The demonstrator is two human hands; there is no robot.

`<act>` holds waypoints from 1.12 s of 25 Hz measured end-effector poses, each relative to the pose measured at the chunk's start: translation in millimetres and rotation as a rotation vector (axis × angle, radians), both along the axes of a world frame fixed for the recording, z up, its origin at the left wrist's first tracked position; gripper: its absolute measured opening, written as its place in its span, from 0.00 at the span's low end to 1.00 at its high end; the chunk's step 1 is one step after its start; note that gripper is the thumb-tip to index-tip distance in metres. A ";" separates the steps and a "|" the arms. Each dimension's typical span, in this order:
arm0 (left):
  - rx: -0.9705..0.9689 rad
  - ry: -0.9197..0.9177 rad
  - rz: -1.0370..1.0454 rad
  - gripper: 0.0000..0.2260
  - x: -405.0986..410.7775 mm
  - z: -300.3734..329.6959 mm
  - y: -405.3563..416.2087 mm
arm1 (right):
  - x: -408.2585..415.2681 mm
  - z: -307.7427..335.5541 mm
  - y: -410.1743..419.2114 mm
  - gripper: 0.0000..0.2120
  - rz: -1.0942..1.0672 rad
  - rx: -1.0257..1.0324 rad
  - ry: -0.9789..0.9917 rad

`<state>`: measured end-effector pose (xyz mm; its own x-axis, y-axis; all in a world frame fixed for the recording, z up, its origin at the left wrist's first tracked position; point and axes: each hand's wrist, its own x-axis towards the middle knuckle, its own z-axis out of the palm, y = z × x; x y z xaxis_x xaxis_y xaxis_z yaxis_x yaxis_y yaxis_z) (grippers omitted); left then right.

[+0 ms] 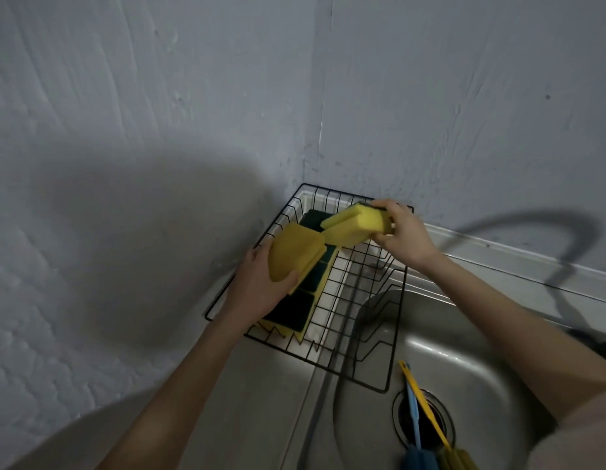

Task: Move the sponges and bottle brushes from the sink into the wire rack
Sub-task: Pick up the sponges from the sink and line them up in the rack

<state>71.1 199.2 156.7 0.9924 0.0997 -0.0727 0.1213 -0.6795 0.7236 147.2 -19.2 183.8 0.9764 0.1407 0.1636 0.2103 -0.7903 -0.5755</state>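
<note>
Over the wire rack (393, 337), my left hand (257, 283) and right hand (401, 234) each had fingers clamped on a yellow sponge (293, 254), long axes tilted. Two bottle brushes (418, 412) lay in the steel sink (491, 374), handles toward the rack. Grey corner walls.

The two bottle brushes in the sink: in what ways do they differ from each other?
The yellow bottle brush has a yellow handle and a yellowish head; the blue bottle brush has a light blue handle and a darker blue head. The yellow handle reaches further up the basin and crosses over the blue one. Both lie in the sink across the drain, heads towards the person, not yet in the wire rack.
</note>
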 end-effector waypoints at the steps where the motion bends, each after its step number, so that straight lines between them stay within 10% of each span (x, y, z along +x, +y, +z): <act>1: 0.005 -0.001 -0.004 0.33 3.2 -1.8 -0.5 | 9.5 -3.4 1.5 0.25 0.002 0.007 -0.006; 28: 0.129 -0.107 -0.034 0.35 31.0 -24.0 -2.6 | 91.9 -57.8 33.3 0.24 0.074 0.119 0.109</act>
